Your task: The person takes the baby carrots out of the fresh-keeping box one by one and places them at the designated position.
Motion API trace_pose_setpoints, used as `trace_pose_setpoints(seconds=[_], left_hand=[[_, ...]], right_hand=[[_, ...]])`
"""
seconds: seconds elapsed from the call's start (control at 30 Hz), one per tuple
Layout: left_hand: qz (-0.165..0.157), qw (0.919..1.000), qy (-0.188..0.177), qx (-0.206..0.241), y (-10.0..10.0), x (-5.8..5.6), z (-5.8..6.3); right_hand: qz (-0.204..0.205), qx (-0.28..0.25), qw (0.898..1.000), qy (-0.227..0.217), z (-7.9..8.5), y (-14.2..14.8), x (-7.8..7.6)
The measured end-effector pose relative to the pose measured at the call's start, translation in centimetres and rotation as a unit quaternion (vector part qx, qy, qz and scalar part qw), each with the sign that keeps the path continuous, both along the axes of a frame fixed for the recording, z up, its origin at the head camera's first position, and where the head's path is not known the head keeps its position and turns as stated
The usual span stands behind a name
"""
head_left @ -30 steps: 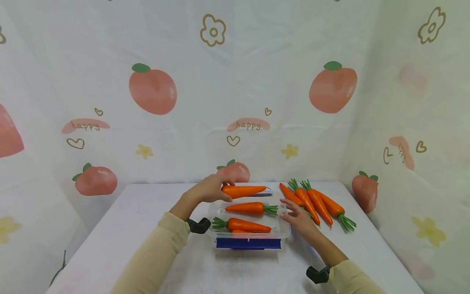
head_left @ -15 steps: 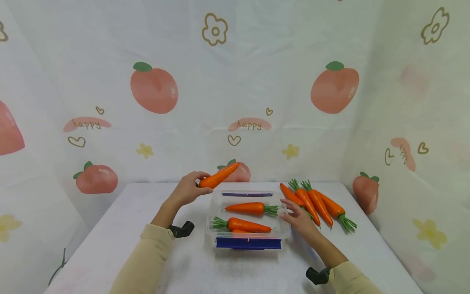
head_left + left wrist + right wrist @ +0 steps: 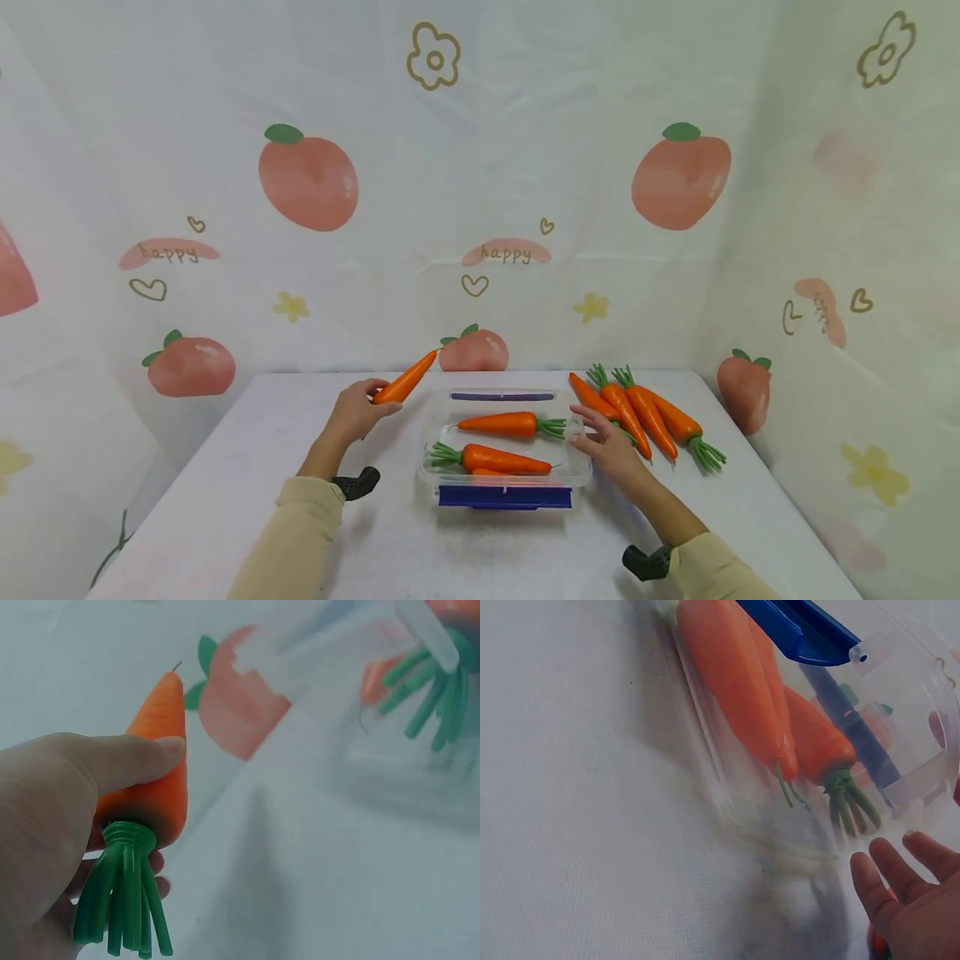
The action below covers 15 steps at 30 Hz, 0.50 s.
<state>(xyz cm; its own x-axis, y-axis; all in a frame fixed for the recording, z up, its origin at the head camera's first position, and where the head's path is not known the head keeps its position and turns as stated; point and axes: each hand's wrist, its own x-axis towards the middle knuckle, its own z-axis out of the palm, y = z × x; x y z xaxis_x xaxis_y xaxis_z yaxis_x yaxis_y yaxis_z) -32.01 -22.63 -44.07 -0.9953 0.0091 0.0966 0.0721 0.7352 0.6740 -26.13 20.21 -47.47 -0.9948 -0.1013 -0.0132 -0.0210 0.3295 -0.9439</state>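
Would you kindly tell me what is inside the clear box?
A back carrot, a front carrot, and a third carrot mostly covered by the front one; its full length is hidden.

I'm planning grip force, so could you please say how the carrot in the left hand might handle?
The carrot is probably stiff: gripped near its thick end by the left hand, its body juts out straight. Its smooth surface may slip, and its round, tapered shape could roll.

Booth-like nook, fruit-printed sheeting (image 3: 495,158) behind and beside a white table (image 3: 420,554)
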Motion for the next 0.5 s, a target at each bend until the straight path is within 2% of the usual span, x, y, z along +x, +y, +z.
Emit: trace_pose_setpoints(seconds=[0.27, 0.5], left_hand=[[0.031, 0.9990, -0.028, -0.013, -0.6, -0.5, -1.7], [0.070, 0.9958, -0.053, -0.025, -0.5, -0.7, -2.2]], right_hand=[[-0.003, 0.001, 1.000, 0.004, -0.1, 0.1, -0.1], [-0.006, 0.001, 1.000, 0.000, -0.1, 0.0, -0.1]])
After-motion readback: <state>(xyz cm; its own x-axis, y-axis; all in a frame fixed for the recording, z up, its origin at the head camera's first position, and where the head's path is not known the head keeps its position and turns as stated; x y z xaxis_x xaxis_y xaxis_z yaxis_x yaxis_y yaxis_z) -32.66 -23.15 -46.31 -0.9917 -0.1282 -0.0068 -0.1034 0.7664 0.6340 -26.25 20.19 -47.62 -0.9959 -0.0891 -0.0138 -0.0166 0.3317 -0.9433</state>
